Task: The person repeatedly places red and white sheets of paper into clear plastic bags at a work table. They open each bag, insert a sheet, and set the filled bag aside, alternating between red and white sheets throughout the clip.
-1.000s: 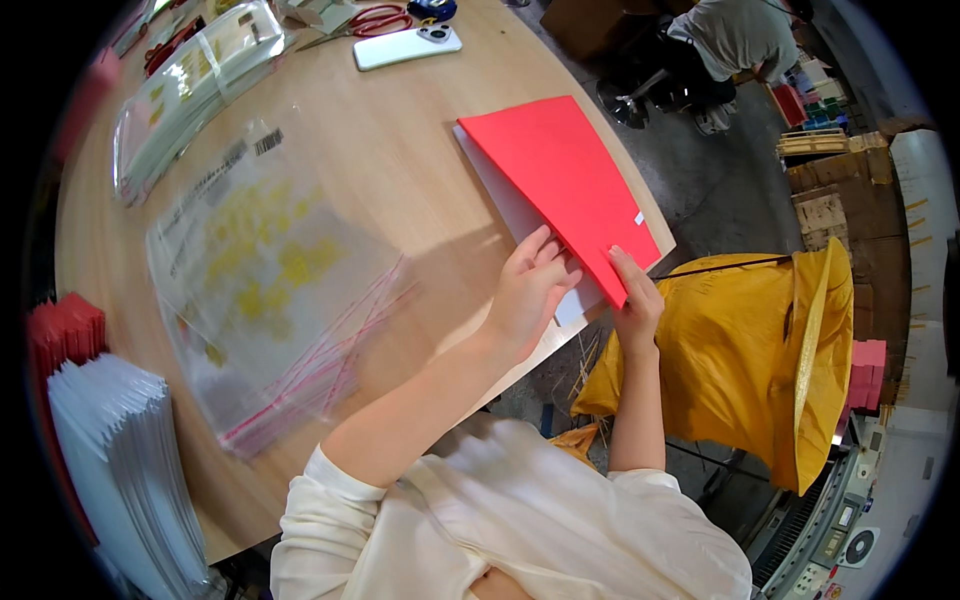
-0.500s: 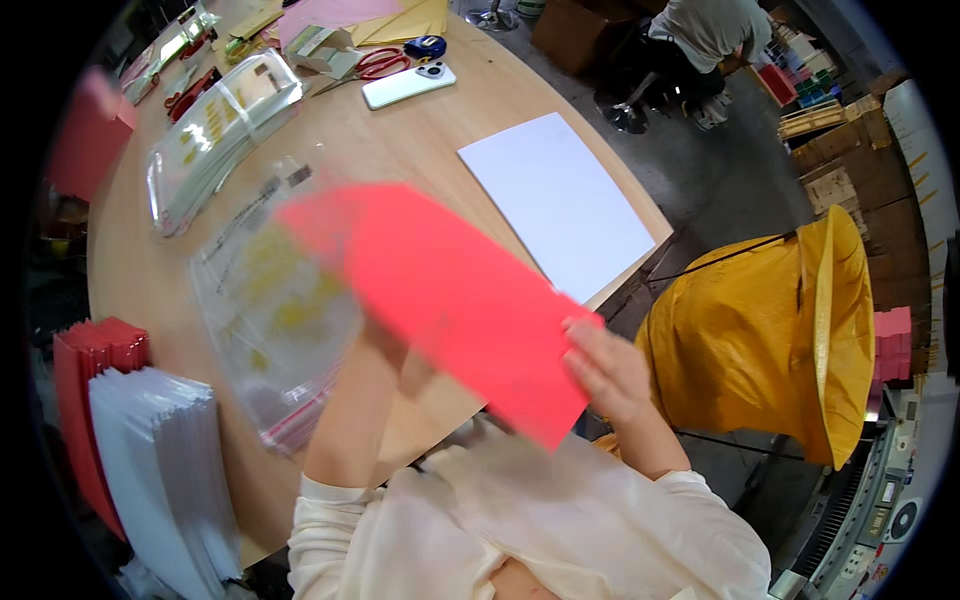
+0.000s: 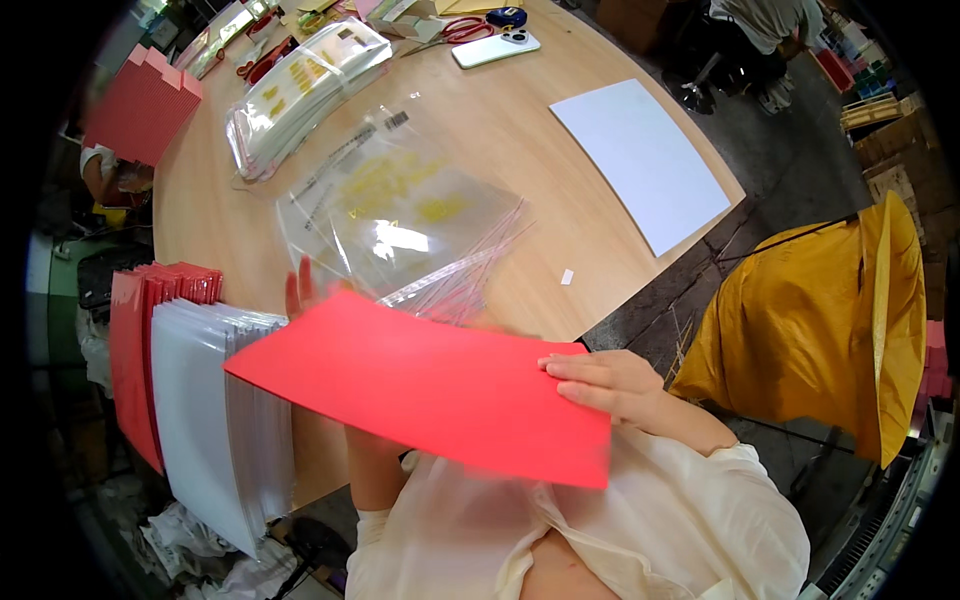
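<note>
A flat red sheet, perhaps several stacked together, is held tilted in front of my chest. My right hand is closed on its right end, fingers on top. Past the sheet's far left edge, stretched fingers of my left hand show, slightly blurred; the sheet hides the palm and thumb. Beyond it on the table lies a clear plastic bag with yellow print. Left of my hands stand a bundle of white sheets in clear sleeves and a similar red bundle.
A white board lies near the right edge of the wooden table. Farther back are bundled printed bags, red scissors, a phone and stacked red blocks. A yellow sack stands at the right; a person sits beyond.
The red sheet has come down nearer my chest and turned flatter, its left end lower. My left fingers now show past its edge. The view has shifted left.
</note>
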### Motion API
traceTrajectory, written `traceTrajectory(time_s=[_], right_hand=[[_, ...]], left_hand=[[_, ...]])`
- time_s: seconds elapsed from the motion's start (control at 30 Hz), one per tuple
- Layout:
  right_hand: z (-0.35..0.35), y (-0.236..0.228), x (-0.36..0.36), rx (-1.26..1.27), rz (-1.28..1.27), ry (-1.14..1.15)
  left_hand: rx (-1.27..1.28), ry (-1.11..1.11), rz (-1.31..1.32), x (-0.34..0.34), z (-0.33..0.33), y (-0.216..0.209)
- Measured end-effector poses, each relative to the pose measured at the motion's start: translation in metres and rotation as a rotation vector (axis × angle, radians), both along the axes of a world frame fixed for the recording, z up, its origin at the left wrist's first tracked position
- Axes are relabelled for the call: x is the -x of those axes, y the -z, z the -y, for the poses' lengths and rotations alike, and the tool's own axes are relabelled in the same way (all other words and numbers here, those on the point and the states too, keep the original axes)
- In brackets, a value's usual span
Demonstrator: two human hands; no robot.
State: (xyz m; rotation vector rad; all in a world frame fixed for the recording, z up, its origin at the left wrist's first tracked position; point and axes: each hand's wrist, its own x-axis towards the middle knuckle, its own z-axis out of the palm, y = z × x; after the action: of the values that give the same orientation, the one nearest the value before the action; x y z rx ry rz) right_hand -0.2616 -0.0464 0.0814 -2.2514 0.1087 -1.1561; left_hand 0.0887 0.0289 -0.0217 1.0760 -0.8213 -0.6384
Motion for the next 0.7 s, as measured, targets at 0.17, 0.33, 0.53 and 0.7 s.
traceTrajectory(time_s=[0.17, 0.33, 0.53, 0.7], right_hand=[[-0.007, -0.004, -0.007, -0.242, 0.002, 0.022], [0.006, 0.025, -0.012, -0.358, 0.032, 0.015], [0.005, 0.045, -0.002, -0.697, -0.079, -0.029], [0.017, 0.048, -0.008, -0.416, -0.345, 0.003]], left_hand=[[0.088, -0.095, 0.289, -0.021, -0.049, -0.001], [0.019, -0.146, 0.159, 0.027, -0.052, -0.025], [0.045, -0.274, 0.135, 0.035, -0.048, -0.014], [0.024, -0.278, 0.148, 0.033, -0.047, -0.006]])
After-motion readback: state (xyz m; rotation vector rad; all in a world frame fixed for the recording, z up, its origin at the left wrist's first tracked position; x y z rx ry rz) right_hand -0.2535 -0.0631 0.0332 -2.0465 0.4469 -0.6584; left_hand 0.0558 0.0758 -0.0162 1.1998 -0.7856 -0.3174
